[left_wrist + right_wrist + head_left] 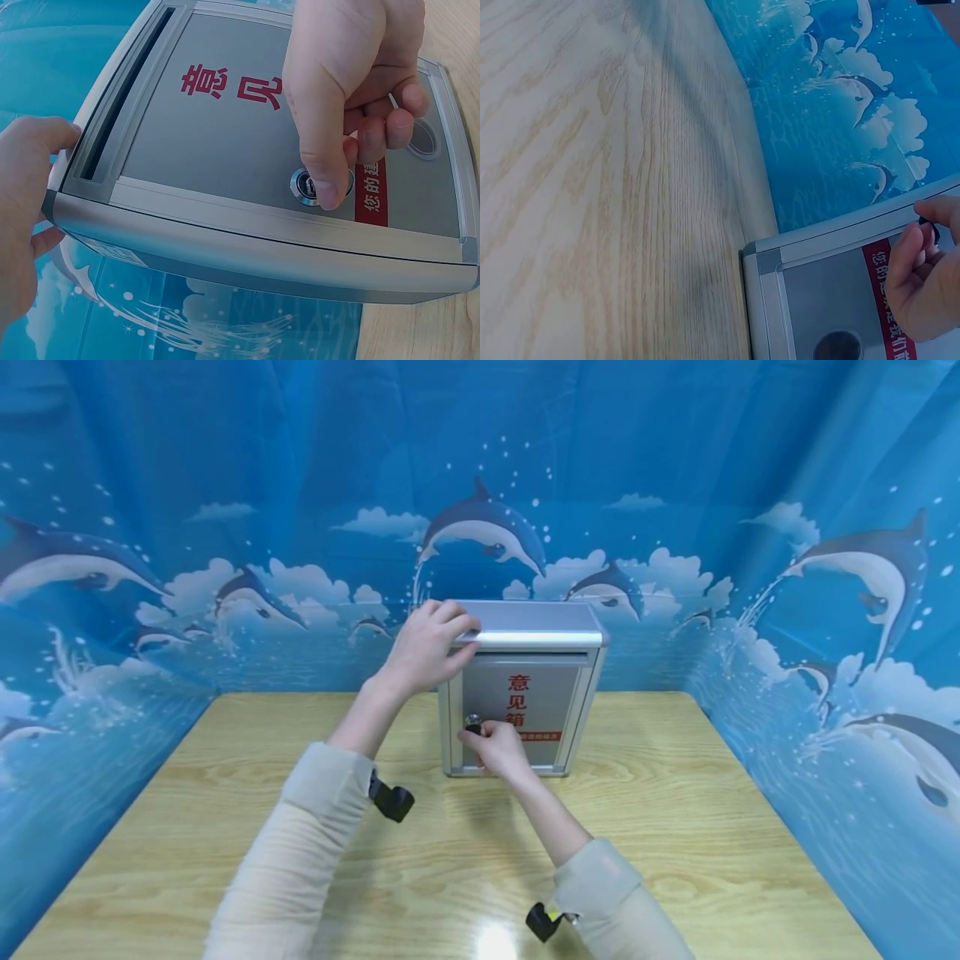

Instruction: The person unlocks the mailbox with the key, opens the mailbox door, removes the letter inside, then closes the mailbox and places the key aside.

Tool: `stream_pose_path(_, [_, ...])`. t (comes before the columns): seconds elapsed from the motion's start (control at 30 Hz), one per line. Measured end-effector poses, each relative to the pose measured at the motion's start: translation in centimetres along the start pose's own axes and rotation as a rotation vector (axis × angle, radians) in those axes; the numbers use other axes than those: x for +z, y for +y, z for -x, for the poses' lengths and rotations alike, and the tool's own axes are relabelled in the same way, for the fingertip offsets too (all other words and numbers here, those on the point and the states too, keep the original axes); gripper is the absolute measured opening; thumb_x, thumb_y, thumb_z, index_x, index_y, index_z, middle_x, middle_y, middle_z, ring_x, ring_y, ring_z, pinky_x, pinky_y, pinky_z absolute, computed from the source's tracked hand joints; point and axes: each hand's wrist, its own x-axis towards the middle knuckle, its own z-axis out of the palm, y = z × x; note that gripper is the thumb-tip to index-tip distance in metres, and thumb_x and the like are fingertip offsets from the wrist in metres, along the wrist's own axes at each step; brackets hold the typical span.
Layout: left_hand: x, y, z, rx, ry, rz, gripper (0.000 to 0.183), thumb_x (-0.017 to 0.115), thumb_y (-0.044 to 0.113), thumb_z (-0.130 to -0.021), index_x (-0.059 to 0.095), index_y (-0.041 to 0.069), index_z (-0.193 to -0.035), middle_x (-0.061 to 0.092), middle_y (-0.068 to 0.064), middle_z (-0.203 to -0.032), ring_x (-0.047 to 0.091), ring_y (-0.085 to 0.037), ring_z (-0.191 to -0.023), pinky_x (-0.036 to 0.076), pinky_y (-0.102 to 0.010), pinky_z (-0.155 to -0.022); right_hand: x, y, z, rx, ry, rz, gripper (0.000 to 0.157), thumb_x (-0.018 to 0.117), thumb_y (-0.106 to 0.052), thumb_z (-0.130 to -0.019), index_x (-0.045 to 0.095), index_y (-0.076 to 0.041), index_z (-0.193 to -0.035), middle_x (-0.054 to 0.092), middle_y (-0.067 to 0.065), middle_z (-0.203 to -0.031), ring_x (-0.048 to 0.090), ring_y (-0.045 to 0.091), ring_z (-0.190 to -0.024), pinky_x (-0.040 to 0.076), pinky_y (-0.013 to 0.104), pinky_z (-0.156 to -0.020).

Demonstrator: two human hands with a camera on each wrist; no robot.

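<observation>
Pinched in my right hand (498, 749) is an apparent black key (473, 729), at the lock (300, 187) of a metal box (551, 693) standing on the table (675, 827). My left hand (429, 647) grips the box near its top. Its door (196, 146) looks closed; I cannot tell whether the lock is turned.

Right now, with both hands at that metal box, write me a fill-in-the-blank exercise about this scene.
The left hand touches the ____ end of the metal box, not its bottom.
The right hand pinches a black key at the round metal ____.
The large characters on the box's front are coloured ____.
The blue backdrop shows leaping ____.
Missing words: top; lock; red; dolphins.
</observation>
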Motion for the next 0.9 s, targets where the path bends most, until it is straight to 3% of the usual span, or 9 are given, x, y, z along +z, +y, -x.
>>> stream_pose_path(0.17, [-0.02, 0.00, -0.05, -0.006, -0.004, -0.003, 0.018, 0.063, 0.022, -0.088, 0.066, 0.010, -0.101, 0.059, -0.006, -0.103, 0.050, -0.026, -0.095, 0.041, -0.041, -0.084, 0.07, -0.07, -0.03, -0.007, 0.009, 0.000, 0.035, 0.064, -0.023, -0.086, 0.044, -0.013, -0.059, 0.045, -0.001, -0.049, 0.040, 0.009, -0.042, 0.033, 0.020, -0.041])
stream_pose_path(0.4, [-0.22, 0.06, -0.03, -0.016, -0.010, -0.005, 0.019, 0.063, 0.021, -0.088, 0.066, 0.010, -0.102, 0.059, -0.006, -0.104, 0.050, -0.026, -0.097, 0.041, -0.041, -0.086, 0.32, -0.06, 0.30, -0.086, 0.096, 0.151, 0.036, 0.058, -0.032, -0.090, 0.049, -0.011, -0.062, 0.047, -0.001, -0.049, 0.042, 0.011, -0.041, 0.032, 0.022, -0.040])
stream_pose_path(0.63, [-0.29, 0.10, 0.04, -0.023, -0.016, -0.004, 0.019, 0.063, 0.022, -0.088, 0.066, 0.010, -0.103, 0.059, -0.006, -0.103, 0.050, -0.026, -0.097, 0.041, -0.041, -0.085, 0.51, 0.07, 0.40, -0.009, 0.078, -0.061, 0.036, 0.050, -0.027, -0.095, 0.053, -0.007, -0.065, 0.051, 0.007, -0.057, 0.045, 0.016, -0.050, 0.044, 0.026, -0.047])
stream_pose_path(0.9, [-0.19, 0.22, 0.08, -0.012, -0.017, 0.002, 0.019, 0.063, 0.022, -0.089, 0.067, 0.010, -0.102, 0.059, -0.006, -0.103, 0.050, -0.026, -0.095, 0.041, -0.041, -0.083, 0.58, 0.52, 0.28, 0.017, 0.066, -0.116, 0.035, 0.050, -0.022, -0.095, 0.057, 0.007, -0.077, 0.051, 0.004, -0.056, 0.046, 0.013, -0.050, 0.048, 0.032, -0.051])
